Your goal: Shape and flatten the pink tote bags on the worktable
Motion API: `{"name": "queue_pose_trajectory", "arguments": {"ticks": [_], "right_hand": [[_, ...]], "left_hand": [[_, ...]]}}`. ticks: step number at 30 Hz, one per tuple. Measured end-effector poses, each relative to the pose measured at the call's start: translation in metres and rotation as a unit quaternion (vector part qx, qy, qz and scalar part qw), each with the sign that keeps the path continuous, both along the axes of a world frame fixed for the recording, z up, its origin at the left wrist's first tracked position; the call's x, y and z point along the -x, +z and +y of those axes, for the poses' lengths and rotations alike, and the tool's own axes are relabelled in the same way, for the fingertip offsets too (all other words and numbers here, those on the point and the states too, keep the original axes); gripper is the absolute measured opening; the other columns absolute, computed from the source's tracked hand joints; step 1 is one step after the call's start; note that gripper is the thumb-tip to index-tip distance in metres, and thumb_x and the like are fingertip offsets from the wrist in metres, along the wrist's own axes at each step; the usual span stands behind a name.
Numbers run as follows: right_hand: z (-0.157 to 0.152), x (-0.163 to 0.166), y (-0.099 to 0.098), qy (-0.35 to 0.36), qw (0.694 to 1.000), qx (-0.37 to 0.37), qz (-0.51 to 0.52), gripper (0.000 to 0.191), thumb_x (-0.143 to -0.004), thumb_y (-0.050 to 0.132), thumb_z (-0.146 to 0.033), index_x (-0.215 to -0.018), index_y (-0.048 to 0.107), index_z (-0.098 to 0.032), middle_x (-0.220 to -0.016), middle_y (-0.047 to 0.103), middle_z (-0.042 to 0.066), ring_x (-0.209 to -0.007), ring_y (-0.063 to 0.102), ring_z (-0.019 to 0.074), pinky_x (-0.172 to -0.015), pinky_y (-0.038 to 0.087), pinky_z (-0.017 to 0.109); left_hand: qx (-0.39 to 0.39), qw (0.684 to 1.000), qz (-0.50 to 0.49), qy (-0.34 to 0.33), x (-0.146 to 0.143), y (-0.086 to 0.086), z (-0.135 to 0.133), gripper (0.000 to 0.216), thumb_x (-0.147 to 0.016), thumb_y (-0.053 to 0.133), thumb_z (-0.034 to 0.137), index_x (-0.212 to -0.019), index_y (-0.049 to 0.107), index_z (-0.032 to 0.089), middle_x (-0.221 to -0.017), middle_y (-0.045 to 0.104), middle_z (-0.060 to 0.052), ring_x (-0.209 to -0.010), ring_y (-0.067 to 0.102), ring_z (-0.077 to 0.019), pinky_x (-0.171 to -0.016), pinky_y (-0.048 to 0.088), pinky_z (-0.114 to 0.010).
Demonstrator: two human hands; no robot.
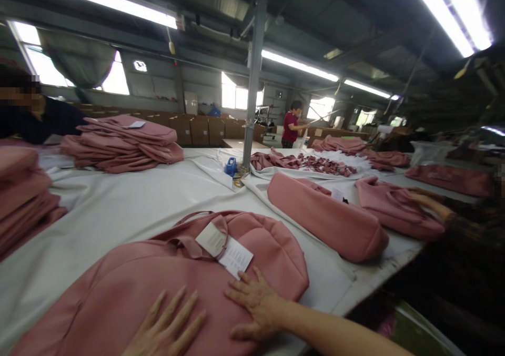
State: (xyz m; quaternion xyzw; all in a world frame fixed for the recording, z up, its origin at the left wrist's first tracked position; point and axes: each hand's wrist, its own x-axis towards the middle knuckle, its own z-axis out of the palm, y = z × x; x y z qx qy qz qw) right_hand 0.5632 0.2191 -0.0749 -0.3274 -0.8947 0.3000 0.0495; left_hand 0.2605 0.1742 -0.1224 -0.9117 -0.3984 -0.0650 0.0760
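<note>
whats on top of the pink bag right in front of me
Both hands lie flat on the pink bag: left hand, right hand. Two paper tags rest near its strap. Whatever is under the bag is covered.

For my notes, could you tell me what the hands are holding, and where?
Nothing is gripped: left hand and right hand lie flat, palms down, on the pink bag.

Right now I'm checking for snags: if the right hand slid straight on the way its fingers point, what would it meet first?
The right hand, flat on the pink bag, points up-left; it would likely meet the white paper tag first.
</note>
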Motion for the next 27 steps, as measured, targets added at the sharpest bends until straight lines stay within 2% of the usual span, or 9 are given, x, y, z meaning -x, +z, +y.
{"name": "queue_pose_trajectory", "arguments": {"ticks": [3, 6, 9, 12, 17, 20, 22, 25, 27], "right_hand": [[0.0, -0.002, -0.015, -0.006, 0.999, -0.037, -0.027, 0.078, -0.085, 0.046, -0.069, -0.148, 0.024, -0.029, -0.153, 0.026, 0.006, -0.142, 0.009, 0.0334, -0.111, -0.004, 0.064], [0.004, -0.006, -0.034, 0.002, 0.994, -0.104, -0.043, 0.072, -0.09, 0.044, -0.062, -0.149, 0.022, -0.027, -0.153, 0.025, 0.008, -0.142, 0.01, 0.0344, -0.109, -0.002, 0.068], [0.004, -0.01, -0.047, 0.044, 0.985, -0.163, -0.032, 0.063, -0.094, 0.042, -0.049, -0.149, 0.019, -0.027, -0.152, 0.027, 0.008, -0.141, 0.015, 0.0335, -0.107, 0.001, 0.07], [0.001, -0.012, -0.048, 0.09, 0.978, -0.187, -0.032, 0.059, -0.097, 0.039, -0.04, -0.149, 0.016, -0.028, -0.151, 0.029, 0.008, -0.14, 0.023, 0.0295, -0.11, 0.004, 0.066], [0.002, -0.008, -0.045, 0.045, 0.98, -0.188, -0.046, 0.059, -0.097, 0.039, -0.045, -0.149, 0.022, -0.024, -0.151, 0.03, 0.007, -0.139, 0.026, 0.0268, -0.113, 0.022, 0.052], [0.004, -0.005, -0.046, 0.03, 0.981, -0.183, -0.05, 0.058, -0.097, 0.038, -0.048, -0.148, 0.025, -0.023, -0.15, 0.033, 0.006, -0.138, 0.028, 0.0253, -0.113, 0.024, 0.049], [0.004, -0.005, -0.046, 0.028, 0.981, -0.183, -0.056, 0.058, -0.097, 0.038, -0.049, -0.148, 0.027, -0.023, -0.149, 0.034, 0.006, -0.138, 0.029, 0.0261, -0.113, 0.024, 0.051], [0.004, -0.014, -0.043, 0.021, 0.977, -0.197, -0.081, 0.054, -0.098, 0.036, -0.045, -0.147, 0.027, -0.025, -0.148, 0.035, 0.007, -0.136, 0.031, 0.0277, -0.111, 0.019, 0.06], [0.007, -0.024, -0.036, -0.007, 0.966, -0.235, -0.107, 0.048, -0.099, 0.034, -0.037, -0.145, 0.032, -0.024, -0.147, 0.037, 0.009, -0.136, 0.031, 0.0292, -0.109, 0.013, 0.066]], "left_hand": [[0.069, 0.997, -0.008, 0.015, -0.005, 0.022, -0.008, 0.081, -0.08, 0.056, 0.059, -0.146, 0.014, 0.04, -0.153, 0.02, -0.008, -0.139, 0.025, -0.0357, -0.108, 0.028, -0.061], [0.115, 0.992, -0.025, 0.042, -0.008, 0.027, -0.016, 0.077, -0.084, 0.05, 0.062, -0.148, 0.016, 0.036, -0.156, 0.013, -0.01, -0.143, 0.015, -0.0336, -0.112, 0.02, -0.059], [0.135, 0.988, -0.035, 0.072, -0.01, 0.019, -0.022, 0.082, -0.084, 0.048, 0.064, -0.15, 0.011, 0.03, -0.157, 0.014, -0.01, -0.144, 0.012, -0.0317, -0.115, 0.015, -0.055], [0.113, 0.985, -0.049, 0.12, -0.012, 0.008, -0.031, 0.081, -0.088, 0.043, 0.062, -0.151, 0.01, 0.023, -0.156, 0.018, -0.012, -0.144, 0.014, -0.0311, -0.116, 0.014, -0.051], [0.07, 0.981, -0.055, 0.173, -0.012, -0.006, -0.038, 0.08, -0.089, 0.037, 0.063, -0.15, 0.016, 0.016, -0.155, 0.02, -0.013, -0.143, 0.014, -0.0334, -0.115, 0.016, -0.049], [0.058, 0.982, -0.051, 0.171, -0.011, -0.008, -0.037, 0.08, -0.089, 0.039, 0.063, -0.15, 0.016, 0.017, -0.155, 0.022, -0.013, -0.142, 0.017, -0.033, -0.114, 0.018, -0.048], [0.045, 0.984, -0.052, 0.164, -0.011, -0.008, -0.037, 0.076, -0.088, 0.043, 0.061, -0.15, 0.018, 0.025, -0.156, 0.02, -0.012, -0.141, 0.019, -0.0343, -0.112, 0.02, -0.049], [0.011, 0.986, -0.057, 0.156, -0.009, -0.011, -0.039, 0.064, -0.088, 0.048, 0.057, -0.146, 0.025, 0.039, -0.158, 0.013, -0.008, -0.14, 0.021, -0.0382, -0.11, 0.021, -0.052], [-0.009, 0.987, -0.053, 0.151, -0.008, -0.012, -0.039, 0.061, -0.089, 0.048, 0.055, -0.145, 0.026, 0.042, -0.158, 0.013, -0.008, -0.139, 0.023, -0.039, -0.11, 0.019, -0.053]]}}
